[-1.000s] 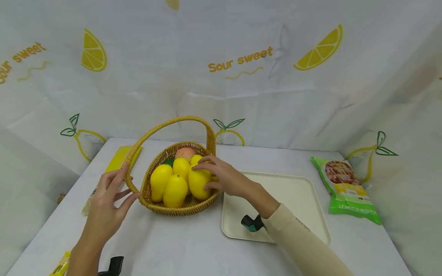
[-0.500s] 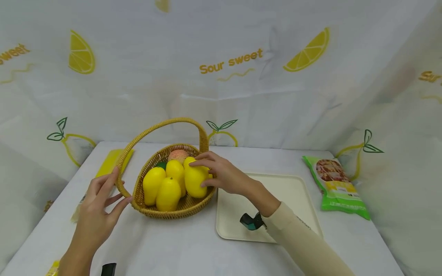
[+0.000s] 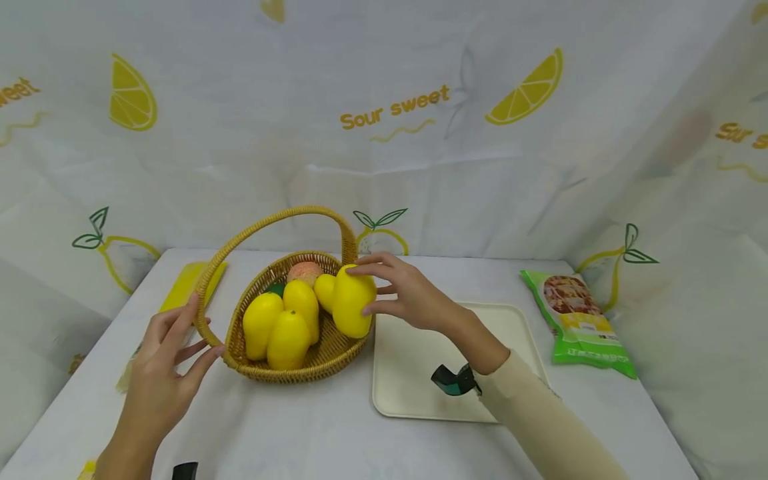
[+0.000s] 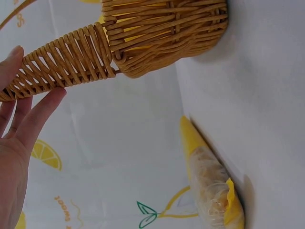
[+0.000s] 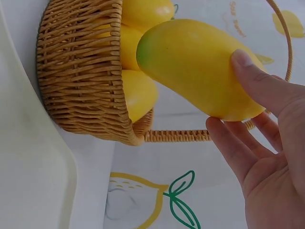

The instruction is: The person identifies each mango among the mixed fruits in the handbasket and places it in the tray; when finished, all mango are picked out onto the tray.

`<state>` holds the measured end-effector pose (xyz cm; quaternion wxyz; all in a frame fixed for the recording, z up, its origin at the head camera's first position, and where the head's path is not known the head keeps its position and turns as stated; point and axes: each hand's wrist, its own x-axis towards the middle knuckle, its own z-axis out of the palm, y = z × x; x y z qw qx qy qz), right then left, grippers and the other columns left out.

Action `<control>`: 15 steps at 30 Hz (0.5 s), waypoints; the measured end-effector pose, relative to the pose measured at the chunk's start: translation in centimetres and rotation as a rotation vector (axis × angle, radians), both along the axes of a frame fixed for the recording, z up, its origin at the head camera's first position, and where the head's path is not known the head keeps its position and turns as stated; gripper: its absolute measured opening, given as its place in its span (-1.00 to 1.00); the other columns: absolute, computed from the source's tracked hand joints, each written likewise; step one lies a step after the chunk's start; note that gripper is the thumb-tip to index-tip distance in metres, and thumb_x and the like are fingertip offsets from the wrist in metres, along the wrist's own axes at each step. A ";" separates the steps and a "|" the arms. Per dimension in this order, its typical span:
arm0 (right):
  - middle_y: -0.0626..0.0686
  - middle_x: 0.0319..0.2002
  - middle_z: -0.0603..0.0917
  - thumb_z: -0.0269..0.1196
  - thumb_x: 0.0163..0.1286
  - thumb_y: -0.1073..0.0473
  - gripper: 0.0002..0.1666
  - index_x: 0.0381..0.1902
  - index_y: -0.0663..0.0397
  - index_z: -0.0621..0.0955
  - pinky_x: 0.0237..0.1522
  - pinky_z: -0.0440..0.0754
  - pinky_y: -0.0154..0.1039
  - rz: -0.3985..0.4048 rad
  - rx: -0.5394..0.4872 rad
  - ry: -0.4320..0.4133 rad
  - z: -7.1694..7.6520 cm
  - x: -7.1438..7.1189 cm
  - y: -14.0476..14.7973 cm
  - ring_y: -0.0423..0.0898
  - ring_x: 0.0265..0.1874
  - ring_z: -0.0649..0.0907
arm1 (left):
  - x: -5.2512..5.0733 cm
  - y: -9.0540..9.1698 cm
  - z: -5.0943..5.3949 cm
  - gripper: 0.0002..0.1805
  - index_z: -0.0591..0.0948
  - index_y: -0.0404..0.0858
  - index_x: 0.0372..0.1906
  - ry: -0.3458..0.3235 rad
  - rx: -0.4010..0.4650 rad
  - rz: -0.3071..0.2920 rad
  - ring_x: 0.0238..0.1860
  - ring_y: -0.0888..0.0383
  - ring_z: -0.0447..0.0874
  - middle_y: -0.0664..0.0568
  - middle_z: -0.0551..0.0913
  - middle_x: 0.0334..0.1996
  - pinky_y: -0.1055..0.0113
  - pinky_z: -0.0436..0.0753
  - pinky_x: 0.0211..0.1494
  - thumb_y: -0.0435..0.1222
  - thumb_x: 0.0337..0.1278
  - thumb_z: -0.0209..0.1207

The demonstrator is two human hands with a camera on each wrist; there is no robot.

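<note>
A woven basket [image 3: 288, 377] with a tall handle [image 3: 309, 211] stands left of the middle. My left hand [image 3: 157, 373] holds the handle near its left foot, thumb on one side and fingers on the other, as the left wrist view shows. Between the thumb and fingers of my right hand [image 3: 414, 293] is a yellow mango [image 3: 353, 307], raised to the basket's right rim. Its green-tinged end [image 5: 147, 50] shows in the right wrist view. Several other yellow mangoes [image 3: 289, 341], a pinkish round fruit [image 3: 305, 272] and something green [image 3: 276, 289] lie in the basket.
Right of the basket lies a cream tray [image 3: 414, 393], partly under my right forearm. A green food bag [image 3: 585, 327] rests at the far right. On the left is a yellow and clear package [image 3: 186, 287], with another yellow item [image 3: 87, 469] at the lower left edge.
My right hand has drawn one mango up from the others toward the basket's right rim, uncovering the basket's floor. My left hand stays on the handle. The head view has shifted slightly.
</note>
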<state>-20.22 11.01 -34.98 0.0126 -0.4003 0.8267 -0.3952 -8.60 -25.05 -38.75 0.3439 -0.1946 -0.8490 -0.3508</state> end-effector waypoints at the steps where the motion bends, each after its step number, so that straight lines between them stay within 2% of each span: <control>1: 0.11 0.39 0.45 0.48 0.24 0.18 -0.27 0.37 0.02 0.54 0.10 0.84 -0.14 -0.001 -0.009 0.002 0.1 0.0 0.2 0.10 0.39 0.53 | -0.1 0.0 0.0 -0.14 0.39 -0.40 0.46 0.016 0.000 -0.002 0.21 0.60 0.39 0.13 0.41 0.13 0.87 0.55 0.07 0.17 0.31 0.08; 4: 0.10 0.37 0.47 0.49 0.23 0.19 -0.27 0.36 0.04 0.54 0.07 0.84 -0.21 -0.013 -0.030 0.014 0.4 -0.2 1.1 0.08 0.36 0.56 | -0.4 -0.1 -0.2 -0.15 0.41 -0.43 0.43 0.062 0.000 -0.009 0.21 0.57 0.42 0.22 0.39 0.16 0.86 0.56 0.07 0.15 0.30 0.11; 8: 0.09 0.37 0.47 0.49 0.22 0.19 -0.27 0.35 0.06 0.54 0.05 0.85 -0.19 -0.040 -0.033 0.012 0.3 -0.3 2.4 0.07 0.32 0.59 | -0.5 0.0 -0.3 -0.15 0.41 -0.42 0.43 0.063 0.004 -0.014 0.20 0.57 0.43 0.25 0.39 0.16 0.86 0.57 0.07 0.15 0.29 0.12; 15: 0.11 0.37 0.49 0.50 0.21 0.20 -0.25 0.37 0.06 0.54 0.04 0.85 -0.14 -0.077 -0.030 -0.012 -0.6 -0.2 4.5 0.11 0.32 0.57 | 0.1 0.0 0.0 -0.13 0.38 -0.37 0.47 -0.007 0.003 0.013 0.20 0.61 0.38 -0.06 0.46 0.06 0.87 0.55 0.08 0.19 0.30 0.08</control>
